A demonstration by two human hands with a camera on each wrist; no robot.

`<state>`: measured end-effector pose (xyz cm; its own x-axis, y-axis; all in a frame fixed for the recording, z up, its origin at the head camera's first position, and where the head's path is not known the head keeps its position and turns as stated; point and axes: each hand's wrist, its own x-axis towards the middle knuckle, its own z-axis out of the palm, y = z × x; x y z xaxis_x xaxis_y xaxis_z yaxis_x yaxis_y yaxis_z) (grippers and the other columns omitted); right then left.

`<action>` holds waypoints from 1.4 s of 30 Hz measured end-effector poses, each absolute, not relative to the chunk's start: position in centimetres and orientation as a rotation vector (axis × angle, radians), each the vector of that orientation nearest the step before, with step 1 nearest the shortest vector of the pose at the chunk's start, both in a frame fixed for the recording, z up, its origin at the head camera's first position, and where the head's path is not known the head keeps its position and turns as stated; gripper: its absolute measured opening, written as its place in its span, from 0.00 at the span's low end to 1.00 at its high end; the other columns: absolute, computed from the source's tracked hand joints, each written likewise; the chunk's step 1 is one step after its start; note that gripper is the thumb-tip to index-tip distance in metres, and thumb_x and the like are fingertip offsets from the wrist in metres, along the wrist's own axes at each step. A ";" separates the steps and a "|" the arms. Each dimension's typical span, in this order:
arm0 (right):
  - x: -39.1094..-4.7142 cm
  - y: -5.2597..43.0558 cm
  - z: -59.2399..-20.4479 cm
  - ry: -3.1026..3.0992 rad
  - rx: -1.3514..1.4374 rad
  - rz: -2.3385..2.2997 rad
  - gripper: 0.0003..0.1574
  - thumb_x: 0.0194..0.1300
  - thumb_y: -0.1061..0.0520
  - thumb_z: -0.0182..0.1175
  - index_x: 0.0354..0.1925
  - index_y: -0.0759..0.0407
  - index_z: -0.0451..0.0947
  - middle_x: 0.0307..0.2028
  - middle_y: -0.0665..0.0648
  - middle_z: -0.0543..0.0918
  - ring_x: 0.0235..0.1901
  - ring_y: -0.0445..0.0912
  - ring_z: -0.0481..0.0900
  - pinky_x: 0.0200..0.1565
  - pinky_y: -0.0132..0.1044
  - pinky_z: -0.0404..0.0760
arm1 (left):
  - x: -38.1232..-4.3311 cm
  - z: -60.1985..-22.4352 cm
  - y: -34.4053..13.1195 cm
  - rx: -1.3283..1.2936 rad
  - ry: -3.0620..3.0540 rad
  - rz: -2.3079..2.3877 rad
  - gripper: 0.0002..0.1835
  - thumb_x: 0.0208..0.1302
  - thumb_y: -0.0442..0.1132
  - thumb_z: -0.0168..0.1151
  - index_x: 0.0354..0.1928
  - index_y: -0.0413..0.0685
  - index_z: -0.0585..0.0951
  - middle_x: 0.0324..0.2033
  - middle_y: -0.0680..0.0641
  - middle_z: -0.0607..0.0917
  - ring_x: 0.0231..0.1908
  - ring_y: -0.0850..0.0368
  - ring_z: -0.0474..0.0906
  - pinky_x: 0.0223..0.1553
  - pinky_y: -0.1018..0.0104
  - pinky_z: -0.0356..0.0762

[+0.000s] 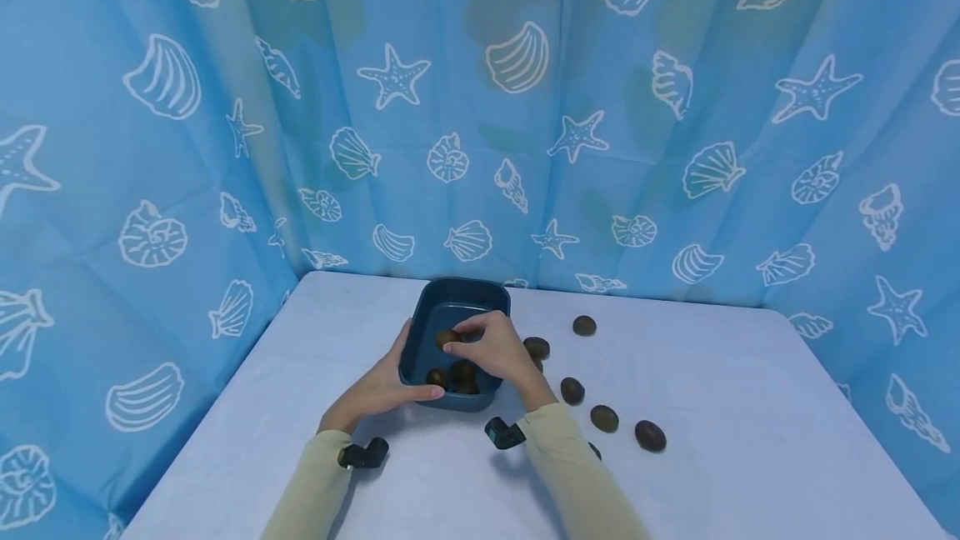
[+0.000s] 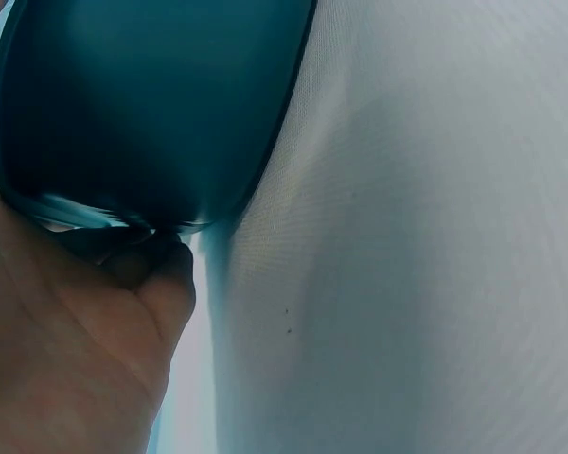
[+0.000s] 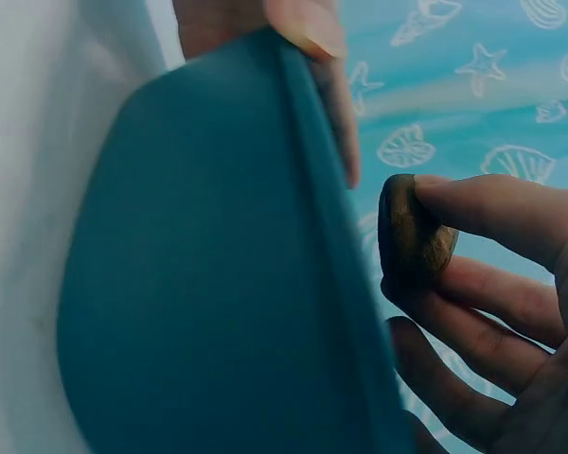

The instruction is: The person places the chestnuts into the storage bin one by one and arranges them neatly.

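Observation:
My right hand [image 1: 498,350] pinches a brown, oval, kiwi-like piece [image 1: 447,339] between thumb and fingers, over the inside of a dark blue rectangular tub [image 1: 455,401]. In the right wrist view the same brown piece [image 3: 412,232] shows a flattish side, just beyond the tub's rim. Several similar brown pieces [image 1: 462,371] lie at the near end inside the tub. My left hand [image 1: 378,380] grips the tub's near left corner, its thumb along the near rim. In the left wrist view this hand [image 2: 76,331] holds the tub wall [image 2: 151,104]; its fingertips are partly hidden.
On the white tabletop [image 1: 720,390], several loose brown ovals [image 1: 604,418] lie scattered to the right of the tub, some partly behind my right forearm. Blue curtains [image 1: 465,107] with white shell and starfish prints hang along the table's back and sides.

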<state>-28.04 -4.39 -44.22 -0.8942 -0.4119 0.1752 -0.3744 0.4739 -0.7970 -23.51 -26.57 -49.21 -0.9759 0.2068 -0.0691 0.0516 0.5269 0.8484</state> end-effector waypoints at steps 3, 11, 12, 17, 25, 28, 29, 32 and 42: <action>-28.1 -5.0 -44.5 2.657 -0.750 -1.394 0.21 0.64 0.50 0.73 0.52 0.59 0.88 0.51 0.57 0.89 0.50 0.52 0.85 0.54 0.48 0.88 | -23.6 -49.3 -26.6 0.276 2.592 1.460 0.67 0.58 0.58 0.75 0.83 0.65 0.33 0.85 0.47 0.44 0.81 0.37 0.52 0.74 0.24 0.52; -27.9 -6.5 -45.4 2.649 -0.788 -1.311 0.17 0.64 0.52 0.73 0.49 0.59 0.89 0.49 0.57 0.89 0.51 0.50 0.83 0.56 0.49 0.86 | -23.6 -49.3 -26.7 0.307 2.574 1.464 0.68 0.58 0.58 0.75 0.83 0.64 0.31 0.85 0.47 0.40 0.83 0.37 0.46 0.75 0.23 0.49; -27.9 -6.6 -45.6 2.651 -0.787 -1.297 0.17 0.65 0.52 0.73 0.49 0.58 0.89 0.49 0.56 0.89 0.51 0.50 0.83 0.57 0.49 0.85 | -23.6 -49.3 -26.6 0.319 2.567 1.474 0.68 0.59 0.57 0.75 0.83 0.63 0.31 0.85 0.47 0.40 0.83 0.38 0.46 0.75 0.23 0.50; -27.9 -7.1 -46.1 2.647 -0.773 -1.252 0.16 0.65 0.52 0.73 0.48 0.57 0.90 0.49 0.56 0.89 0.53 0.51 0.84 0.60 0.52 0.84 | -23.5 -49.3 -26.6 0.354 2.552 1.498 0.68 0.59 0.56 0.75 0.83 0.63 0.31 0.85 0.47 0.40 0.83 0.38 0.45 0.75 0.23 0.49; -27.9 -7.6 -46.6 2.673 -0.807 -1.136 0.17 0.64 0.50 0.73 0.49 0.56 0.90 0.48 0.54 0.91 0.55 0.51 0.85 0.61 0.54 0.83 | -23.3 -49.0 -26.6 0.297 2.567 1.458 0.71 0.56 0.62 0.75 0.83 0.63 0.29 0.85 0.47 0.38 0.83 0.38 0.43 0.76 0.24 0.47; -27.8 -7.8 -46.6 2.680 -0.822 -1.107 0.17 0.64 0.50 0.74 0.48 0.56 0.90 0.47 0.53 0.91 0.54 0.50 0.86 0.60 0.53 0.84 | -23.1 -48.8 -26.6 0.272 2.566 1.459 0.72 0.55 0.63 0.76 0.83 0.62 0.29 0.85 0.48 0.39 0.83 0.38 0.43 0.76 0.25 0.46; -27.8 -7.9 -46.6 2.681 -0.827 -1.101 0.17 0.64 0.50 0.74 0.48 0.56 0.90 0.47 0.53 0.91 0.54 0.50 0.86 0.59 0.52 0.84 | -23.1 -48.8 -26.6 0.264 2.568 1.456 0.72 0.55 0.63 0.76 0.83 0.62 0.29 0.85 0.48 0.39 0.83 0.38 0.43 0.77 0.25 0.46; -27.6 -8.0 -46.5 2.666 -0.836 -1.092 0.16 0.64 0.50 0.74 0.48 0.55 0.91 0.46 0.52 0.92 0.54 0.50 0.85 0.59 0.52 0.84 | -23.1 -48.9 -26.6 0.240 2.571 1.447 0.72 0.55 0.64 0.76 0.83 0.62 0.29 0.85 0.48 0.38 0.83 0.37 0.43 0.76 0.25 0.47; -27.5 -8.3 -46.5 2.604 -0.904 -1.064 0.14 0.64 0.53 0.73 0.47 0.56 0.91 0.46 0.52 0.92 0.52 0.48 0.87 0.51 0.41 0.88 | -23.3 -49.1 -26.8 0.245 2.573 1.452 0.72 0.55 0.64 0.76 0.82 0.65 0.28 0.85 0.48 0.37 0.83 0.37 0.43 0.76 0.25 0.50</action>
